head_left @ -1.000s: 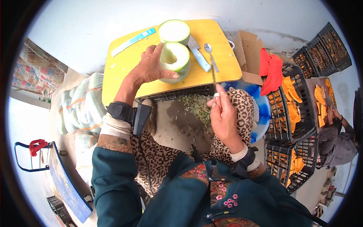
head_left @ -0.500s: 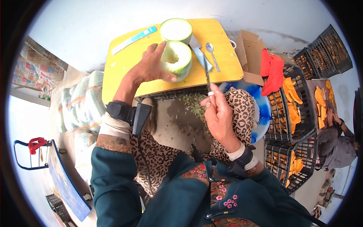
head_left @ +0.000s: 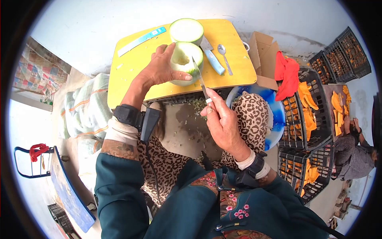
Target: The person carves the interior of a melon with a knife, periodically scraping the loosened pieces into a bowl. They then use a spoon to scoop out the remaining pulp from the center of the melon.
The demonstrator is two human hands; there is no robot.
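My left hand [head_left: 159, 67] is curved round the left side of a cut pale-green melon half [head_left: 194, 75], its thumb across the near side and fingers at the rim. A hollow shows in the melon's white flesh. In my right hand [head_left: 223, 123] is a thin knife [head_left: 202, 81] with a white band at its handle, its tip over the right part of the melon's rim. Behind stands another melon half [head_left: 186, 30], cut face up. To the right lie a cleaver [head_left: 215, 63] with a light blue handle and a metal spoon [head_left: 225, 57].
Everything on the yellow table [head_left: 131, 85] sits close to the wall, including a long blue-handled knife [head_left: 142, 41]. A blue-and-white basin [head_left: 278, 115] is by my right knee. Black crates [head_left: 292, 119] of orange slices stand at right, near another person [head_left: 354, 153].
My right hand has moved slightly left, bringing the knife from beside the cleaver to the melon's rim. My left hand stays on the melon half.
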